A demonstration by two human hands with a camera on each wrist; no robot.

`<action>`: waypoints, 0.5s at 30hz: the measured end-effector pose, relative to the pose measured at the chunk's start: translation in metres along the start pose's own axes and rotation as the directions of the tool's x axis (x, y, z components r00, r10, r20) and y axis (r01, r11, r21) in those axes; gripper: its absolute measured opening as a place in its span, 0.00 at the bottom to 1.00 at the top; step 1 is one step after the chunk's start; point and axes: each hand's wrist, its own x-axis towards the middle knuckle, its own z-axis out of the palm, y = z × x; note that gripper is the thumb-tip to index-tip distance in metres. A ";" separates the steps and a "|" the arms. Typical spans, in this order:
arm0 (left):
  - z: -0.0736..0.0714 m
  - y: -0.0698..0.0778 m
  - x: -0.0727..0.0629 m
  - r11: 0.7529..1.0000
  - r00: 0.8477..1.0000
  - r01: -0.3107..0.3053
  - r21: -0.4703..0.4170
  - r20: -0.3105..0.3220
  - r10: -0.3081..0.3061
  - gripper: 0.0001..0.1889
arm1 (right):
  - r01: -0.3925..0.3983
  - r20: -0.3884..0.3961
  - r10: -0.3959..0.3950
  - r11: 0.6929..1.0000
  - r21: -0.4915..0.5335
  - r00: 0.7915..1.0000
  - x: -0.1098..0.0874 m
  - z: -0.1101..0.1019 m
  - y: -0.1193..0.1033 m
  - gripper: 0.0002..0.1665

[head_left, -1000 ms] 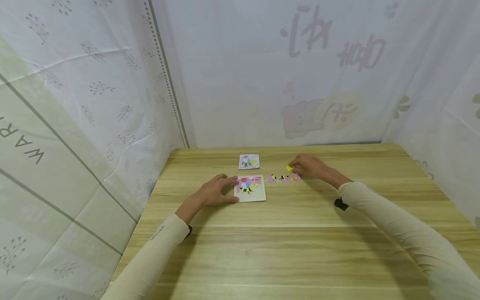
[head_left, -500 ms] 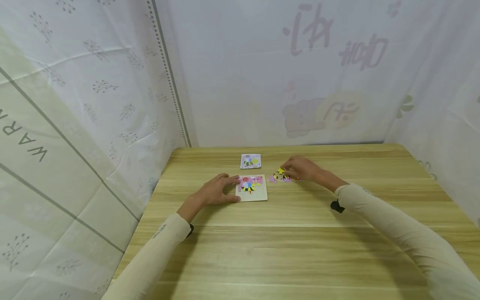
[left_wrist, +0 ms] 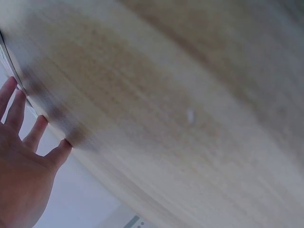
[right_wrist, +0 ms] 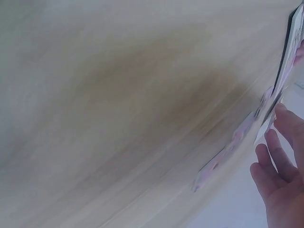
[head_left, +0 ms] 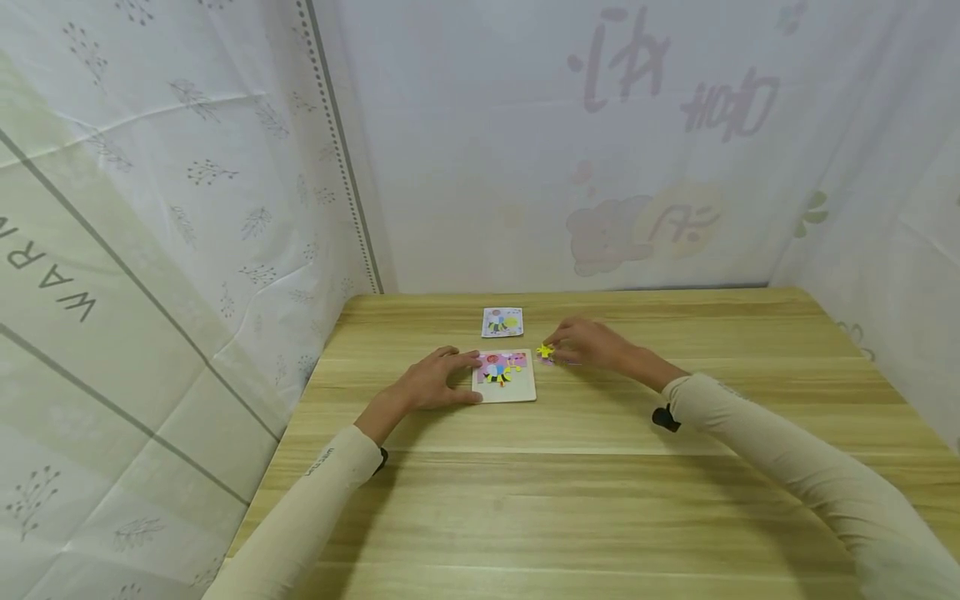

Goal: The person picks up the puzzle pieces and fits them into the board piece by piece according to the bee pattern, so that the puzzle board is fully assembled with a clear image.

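Note:
My left hand (head_left: 429, 382) rests at the left edge of a pale square puzzle board (head_left: 517, 393), with fingers spread and thumb at its lower left corner. Pink, yellow and black pieces with a bee picture fill the board's upper left part; its lower and right parts show bare. Just right of the board, my right hand (head_left: 592, 343) pinches a yellow jigsaw piece (head_left: 544, 352) between thumb and fingertips. In the right wrist view, this piece appears edge-on at the fingertips, above a row of pink puzzle pieces (right_wrist: 209, 173). From the head, the hand mostly hides that row.
Behind the board lies a small square picture card (head_left: 502, 322) with a bee on it. The wooden table (head_left: 487, 508) ends at a patterned cloth (head_left: 465, 167) hanging at the back and sides.
My right hand has carried the yellow piece left and nearer, from beyond the loose pieces to beside the board's right edge. My left hand stays at the board.

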 end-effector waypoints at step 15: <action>-0.001 0.003 -0.001 1.000 1.000 0.004 0.007 0.006 -0.004 0.40 | 0.006 0.037 -0.010 0.995 0.097 0.999 0.011 0.007 -0.028 0.15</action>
